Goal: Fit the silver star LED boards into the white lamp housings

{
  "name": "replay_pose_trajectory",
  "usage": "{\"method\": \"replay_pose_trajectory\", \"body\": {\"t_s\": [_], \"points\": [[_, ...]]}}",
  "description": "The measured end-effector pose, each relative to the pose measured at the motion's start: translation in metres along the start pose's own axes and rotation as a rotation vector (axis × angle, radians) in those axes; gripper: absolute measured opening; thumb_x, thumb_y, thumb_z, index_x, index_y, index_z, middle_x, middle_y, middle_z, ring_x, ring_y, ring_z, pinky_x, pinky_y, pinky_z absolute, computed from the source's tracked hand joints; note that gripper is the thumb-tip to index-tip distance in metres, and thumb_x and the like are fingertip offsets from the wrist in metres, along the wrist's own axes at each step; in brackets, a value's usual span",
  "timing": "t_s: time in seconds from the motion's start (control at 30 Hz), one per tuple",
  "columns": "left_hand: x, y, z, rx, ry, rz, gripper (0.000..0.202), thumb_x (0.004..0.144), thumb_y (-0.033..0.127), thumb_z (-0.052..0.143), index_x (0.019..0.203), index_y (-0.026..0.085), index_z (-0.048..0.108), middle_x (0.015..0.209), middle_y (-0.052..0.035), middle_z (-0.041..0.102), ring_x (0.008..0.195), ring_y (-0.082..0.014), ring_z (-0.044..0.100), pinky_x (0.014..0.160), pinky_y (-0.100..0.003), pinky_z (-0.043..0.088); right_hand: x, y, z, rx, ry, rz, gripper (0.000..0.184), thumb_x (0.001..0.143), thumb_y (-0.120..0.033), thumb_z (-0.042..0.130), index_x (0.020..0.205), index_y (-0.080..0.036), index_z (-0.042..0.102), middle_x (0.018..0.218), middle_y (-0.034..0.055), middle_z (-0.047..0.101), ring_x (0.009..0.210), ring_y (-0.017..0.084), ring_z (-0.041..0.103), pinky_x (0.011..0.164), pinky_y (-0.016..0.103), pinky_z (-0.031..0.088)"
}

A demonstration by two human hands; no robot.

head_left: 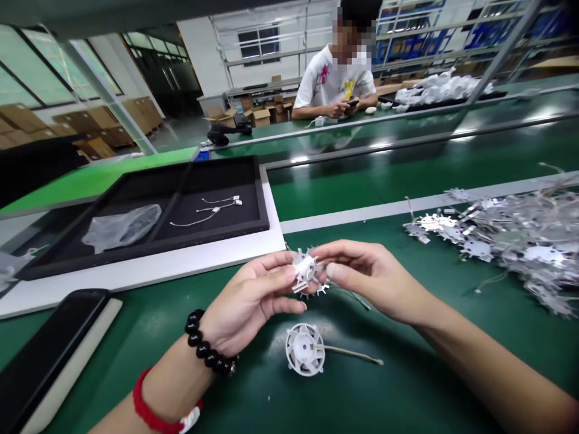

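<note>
Between finger and thumb, my left hand point(262, 289) grips a small white toothed plate point(306, 269) with a pale connector strip at its lower edge. My right hand point(362, 271) comes from the other side, its thumb and forefinger closed at the plate's right edge. Thin wires point(357, 298) trail out below the right fingers. On the green bench under both hands lies a round white fan point(302, 352) with a short cable point(350, 351) pointing right. More toothed edge shows just beneath the held plate; whether it is a second plate is unclear.
A heap of similar plates with wires point(520, 241) covers the right side. To the left, a black tray point(190, 187) holds a plastic bag point(122, 228) and several small wired parts point(217, 208). A dark padded object point(63, 355) lies front left. Across the bench sits a person point(335, 78).
</note>
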State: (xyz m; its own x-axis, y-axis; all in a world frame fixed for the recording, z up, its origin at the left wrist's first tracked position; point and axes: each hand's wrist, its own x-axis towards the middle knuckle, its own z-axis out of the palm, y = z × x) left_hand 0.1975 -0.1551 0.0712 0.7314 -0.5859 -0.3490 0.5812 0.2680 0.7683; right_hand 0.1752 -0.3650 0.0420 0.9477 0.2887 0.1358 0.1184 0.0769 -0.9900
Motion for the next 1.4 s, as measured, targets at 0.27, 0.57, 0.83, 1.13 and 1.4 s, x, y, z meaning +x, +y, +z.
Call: {"method": "replay_pose_trajectory", "body": {"t_s": [0.27,0.57,0.83,1.13,1.4], "points": [[-0.014,-0.011,-0.014,0.048,-0.046,0.05,0.046,0.079,0.025,0.085,0.119,0.015,0.066,0.107,-0.0102,0.07,0.091,-0.0216,0.074,0.063,-0.024,0.066,-0.001,-0.006,0.008,-0.146,-0.035,0.123,0.022,0.092,-0.035,0.067,0.082,-0.016,0.072,0.066,0.0001,0.069,0.059,0.008,0.061,0.058,0.018,0.048],[-0.012,-0.021,-0.026,0.049,-0.052,0.036,0.04,0.079,0.028,0.084,0.112,0.015,0.067,0.093,-0.0071,0.072,0.082,-0.0199,0.076,0.055,-0.019,0.064,-0.005,-0.01,0.014,-0.306,-0.149,0.147,0.024,0.096,-0.031,0.06,0.081,-0.016,0.069,0.074,0.0021,0.071,0.069,0.012,0.064,0.064,0.022,0.049],[-0.012,-0.023,-0.026,0.012,-0.034,0.014,0.038,0.079,0.034,0.084,0.104,0.015,0.065,0.076,-0.0035,0.073,0.068,-0.0164,0.074,0.05,-0.019,0.063,-0.006,-0.009,0.018,-0.292,-0.206,0.079,0.014,0.094,-0.03,0.066,0.095,-0.018,0.073,0.085,0.0024,0.076,0.076,0.015,0.07,0.069,0.025,0.054],[-0.011,-0.021,-0.028,-0.054,-0.09,-0.082,0.026,0.081,0.034,0.082,0.09,0.014,0.069,0.074,-0.0046,0.072,0.048,-0.0097,0.064,0.04,-0.012,0.054,-0.007,-0.011,0.017,-0.423,-0.218,0.009,0.017,0.098,-0.028,0.059,0.088,-0.019,0.069,0.086,0.0005,0.073,0.077,0.013,0.066,0.069,0.023,0.05],[-0.013,-0.024,-0.022,0.093,0.027,0.08,0.023,0.082,0.033,0.081,0.093,0.015,0.073,0.074,-0.0027,0.069,0.065,-0.015,0.07,0.044,-0.015,0.058,-0.008,-0.014,0.02,-0.264,-0.194,0.117,0.011,0.091,-0.031,0.07,0.097,-0.023,0.075,0.091,0.0003,0.076,0.084,0.015,0.07,0.074,0.024,0.055]]}}
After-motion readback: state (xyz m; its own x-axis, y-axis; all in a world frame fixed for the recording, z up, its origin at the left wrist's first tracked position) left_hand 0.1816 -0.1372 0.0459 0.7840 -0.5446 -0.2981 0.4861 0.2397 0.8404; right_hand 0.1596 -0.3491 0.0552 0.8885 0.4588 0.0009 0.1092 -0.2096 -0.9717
